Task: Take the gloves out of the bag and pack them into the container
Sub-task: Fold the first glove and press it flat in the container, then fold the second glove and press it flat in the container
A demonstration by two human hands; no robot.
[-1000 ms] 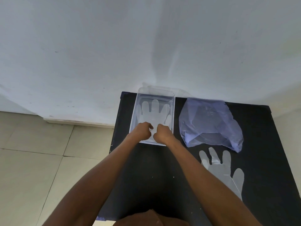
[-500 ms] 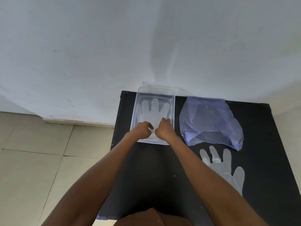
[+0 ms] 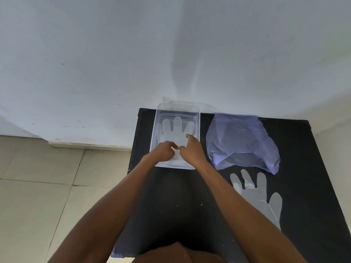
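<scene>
A clear plastic container stands at the back left of the black table, against the wall. A translucent glove lies flat inside it, fingers pointing to the wall. My left hand rests on the glove's cuff end with fingers curled. My right hand presses on the glove beside it, its fingers reaching further into the container. A bluish plastic bag lies crumpled to the right of the container. A second translucent glove lies flat on the table in front of the bag.
The black table is small, with tiled floor to its left and a white wall right behind it. The container's clear lid leans back against the wall.
My right hand has slid forward along the glove, deeper into the container, with its fingers spreading out. My left hand has stayed at the cuff end.
</scene>
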